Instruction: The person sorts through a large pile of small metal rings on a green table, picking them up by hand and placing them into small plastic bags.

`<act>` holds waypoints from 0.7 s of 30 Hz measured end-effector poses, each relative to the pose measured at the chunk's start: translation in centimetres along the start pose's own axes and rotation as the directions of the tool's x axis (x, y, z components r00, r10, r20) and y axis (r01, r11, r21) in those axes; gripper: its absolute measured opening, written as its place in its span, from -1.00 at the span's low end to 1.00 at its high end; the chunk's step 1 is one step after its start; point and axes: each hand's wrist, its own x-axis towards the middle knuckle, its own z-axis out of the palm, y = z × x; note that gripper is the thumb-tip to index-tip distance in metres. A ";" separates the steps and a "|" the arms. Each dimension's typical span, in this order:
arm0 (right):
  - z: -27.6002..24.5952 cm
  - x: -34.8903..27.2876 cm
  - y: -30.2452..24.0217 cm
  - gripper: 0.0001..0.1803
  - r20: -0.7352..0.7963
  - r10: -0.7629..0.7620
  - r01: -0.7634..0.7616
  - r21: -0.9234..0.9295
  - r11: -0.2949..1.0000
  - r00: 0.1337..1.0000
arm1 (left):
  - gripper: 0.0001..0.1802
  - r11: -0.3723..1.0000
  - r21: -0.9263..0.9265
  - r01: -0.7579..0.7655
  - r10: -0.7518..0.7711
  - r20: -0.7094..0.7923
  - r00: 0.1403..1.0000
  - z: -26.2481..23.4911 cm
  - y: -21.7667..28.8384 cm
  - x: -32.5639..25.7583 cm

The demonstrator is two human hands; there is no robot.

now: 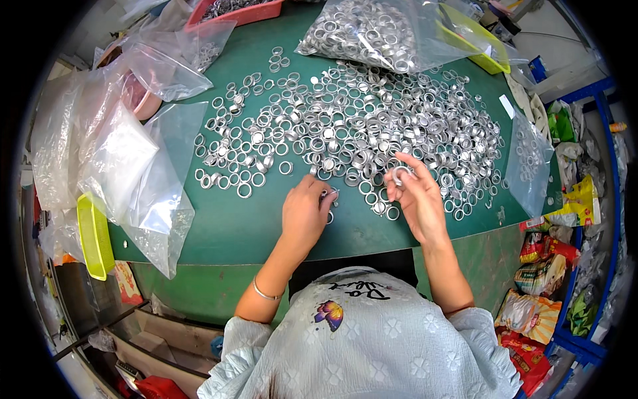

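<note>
A wide heap of small silver metal rings [359, 126] spreads over the green table [232, 226]. My right hand [424, 206] is raised at the near edge of the heap, palm partly turned up. Its thumb and fingers pinch one metal ring [401, 174]. To its left, my left hand [304, 209] is low over the table with its fingers curled in. A small shiny metal piece [325, 193] shows at those fingertips; its exact shape is mostly hidden. Several loose rings lie just right of that hand.
A clear bag full of rings [362, 33] lies at the back. Empty-looking plastic bags [133, 153] cover the left side, beside a yellow-green basket [96, 236]. A flat clear bag [528, 166] and a blue shelf rack [608, 199] are on the right.
</note>
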 end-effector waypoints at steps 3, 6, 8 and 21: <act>-2.1 0.5 0.2 -0.75 0.082 0.038 -0.043 0.058 0.997 0.996 | -0.89 0.960 -0.256 0.112 -0.123 -0.029 0.992 -1.1 0.8 -0.1; -1.7 0.5 0.8 -0.81 -0.062 -0.137 0.066 -0.636 0.769 0.989 | -0.90 0.922 -0.386 0.022 -0.098 -0.177 0.979 -0.7 0.0 -0.6; -0.6 1.1 1.2 -0.83 0.116 -0.371 0.276 -0.867 0.414 0.921 | -0.90 0.886 -0.446 0.123 -0.199 -0.128 0.972 -1.3 0.6 -0.9; 0.5 4.0 2.6 -0.85 0.337 -0.392 0.403 -0.910 0.097 0.856 | -0.76 0.563 -0.774 0.292 -0.414 0.042 0.910 -2.0 -0.1 -2.7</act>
